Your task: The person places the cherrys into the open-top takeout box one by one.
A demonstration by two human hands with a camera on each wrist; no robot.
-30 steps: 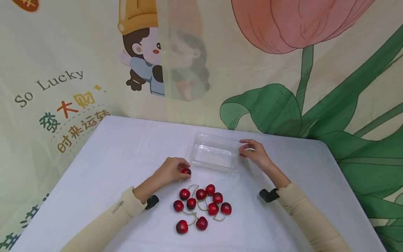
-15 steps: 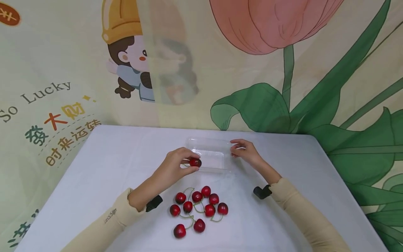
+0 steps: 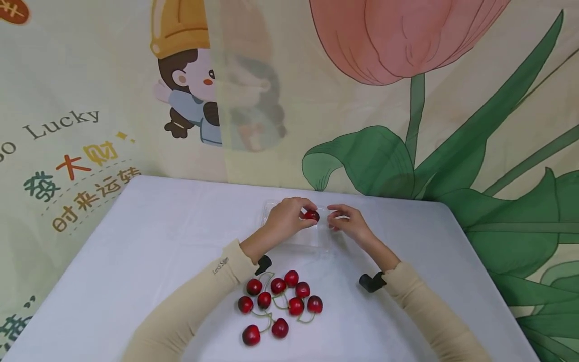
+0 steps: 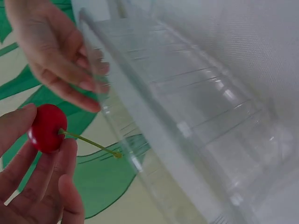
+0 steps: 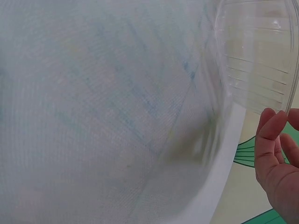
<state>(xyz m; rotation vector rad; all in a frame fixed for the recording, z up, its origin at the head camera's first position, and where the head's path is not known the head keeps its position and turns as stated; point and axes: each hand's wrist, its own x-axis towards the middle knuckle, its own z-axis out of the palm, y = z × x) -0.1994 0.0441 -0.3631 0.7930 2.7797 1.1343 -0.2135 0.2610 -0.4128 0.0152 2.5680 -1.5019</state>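
Observation:
My left hand point(image 3: 286, 219) pinches a dark red cherry point(image 3: 312, 215) between thumb and fingers, over the clear plastic box point(image 3: 302, 248). In the left wrist view the held cherry point(image 4: 48, 128) has its thin green stem pointing toward the box wall. At the box's right end, my right hand point(image 3: 354, 225) grips the rim, with fingertips point(image 5: 273, 122) right at the edge in the right wrist view. No cherry shows inside the visible part of the box point(image 4: 196, 100). Several stemmed cherries point(image 3: 296, 306) lie loosely grouped in front of it.
A white cloth covers the table point(image 3: 181, 221), whose back edge meets a printed curtain point(image 3: 362, 100) with flowers and lettering. Black wrist mounts point(image 3: 372, 282) stick out below the sleeves.
My left hand has carried the cherry from left of the box, up and rightward over it, close to the right hand. The right hand keeps its place at the box's end.

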